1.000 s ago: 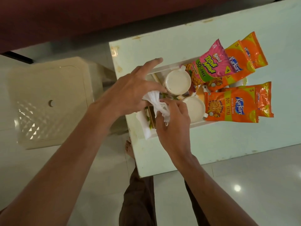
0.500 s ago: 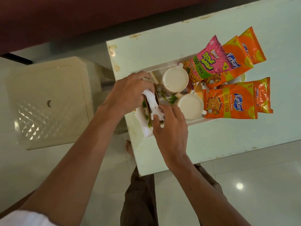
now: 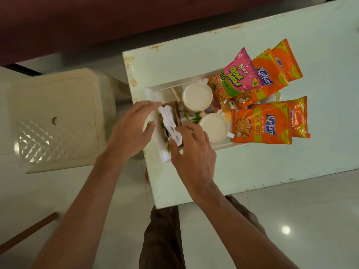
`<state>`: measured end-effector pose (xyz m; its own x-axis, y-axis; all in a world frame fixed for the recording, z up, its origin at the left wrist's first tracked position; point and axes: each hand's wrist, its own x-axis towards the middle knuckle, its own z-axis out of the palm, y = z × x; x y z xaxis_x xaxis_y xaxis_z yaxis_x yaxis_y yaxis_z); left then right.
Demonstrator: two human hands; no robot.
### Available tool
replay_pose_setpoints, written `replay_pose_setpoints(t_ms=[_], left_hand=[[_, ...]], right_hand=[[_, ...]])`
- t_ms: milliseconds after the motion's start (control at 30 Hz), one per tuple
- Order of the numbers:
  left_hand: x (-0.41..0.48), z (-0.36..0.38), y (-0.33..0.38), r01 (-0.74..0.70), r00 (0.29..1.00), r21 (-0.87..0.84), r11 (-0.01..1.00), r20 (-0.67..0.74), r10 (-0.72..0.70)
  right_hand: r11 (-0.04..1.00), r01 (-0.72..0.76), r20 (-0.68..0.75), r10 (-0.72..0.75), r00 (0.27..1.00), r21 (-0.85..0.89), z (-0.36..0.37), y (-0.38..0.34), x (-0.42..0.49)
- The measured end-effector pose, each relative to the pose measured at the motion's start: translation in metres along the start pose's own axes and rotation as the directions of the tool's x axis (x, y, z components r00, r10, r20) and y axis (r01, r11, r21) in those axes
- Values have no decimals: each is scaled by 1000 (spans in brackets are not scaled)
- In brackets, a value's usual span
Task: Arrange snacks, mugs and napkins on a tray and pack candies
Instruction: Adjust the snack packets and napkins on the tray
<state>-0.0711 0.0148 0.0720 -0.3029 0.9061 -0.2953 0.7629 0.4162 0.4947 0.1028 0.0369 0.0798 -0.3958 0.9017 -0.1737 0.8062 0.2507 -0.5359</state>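
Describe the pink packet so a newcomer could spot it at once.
On the pale table sits a white tray. Snack packets fan out at its right end. The pink packet lies beside the far mug, the only one not orange.

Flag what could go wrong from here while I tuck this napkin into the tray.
1. The tray sits close to the table edge; the left hand, resting at that end, could drag it off.
2. The right hand, pinching the napkin, is right beside the near mug and could knock it.
3. The snack packets overhang the tray's right end and may slip off.
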Motion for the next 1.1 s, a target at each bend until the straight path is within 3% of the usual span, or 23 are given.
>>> replay_pose_setpoints(t_ms=[100,233,333,433,633,733,833,900,1033,1100], left_hand=[[-28,2,2,78,997,-62,995,-18,-80],[-61,12,19,241,964,-222,945,-59,-260],[-83,24,41,317,925,-457,831,-45,-377],[-98,38,59,343,889,-588,733,-48,-455],[-112,63,58,384,863,-613,690,-27,-505],[-109,64,43,369,829,-704,607,-45,-557],[-94,61,27,334,802,-799,499,-37,-596],[-77,60,18,325,792,-821,470,-36,-610],[-43,66,3,387,722,-823,416,-11,-692],[-29,71,1,442,686,-816,372,40,-727]], right_hand=[[998,25,15,-26,1000,56,-12,9,0],[943,94,65,-121,991,319,-43,36,5],[913,116,65,-154,986,392,-78,70,14],[923,106,24,-124,992,371,-117,110,30],[931,-219,24,222,975,292,-186,182,60],[880,-354,48,358,933,318,-207,201,77],[827,-419,148,393,907,375,-212,216,105],[758,-460,239,393,888,462,-207,226,125],[486,-621,427,458,780,615,-188,243,164],[469,-680,489,474,732,564,-180,252,174]])
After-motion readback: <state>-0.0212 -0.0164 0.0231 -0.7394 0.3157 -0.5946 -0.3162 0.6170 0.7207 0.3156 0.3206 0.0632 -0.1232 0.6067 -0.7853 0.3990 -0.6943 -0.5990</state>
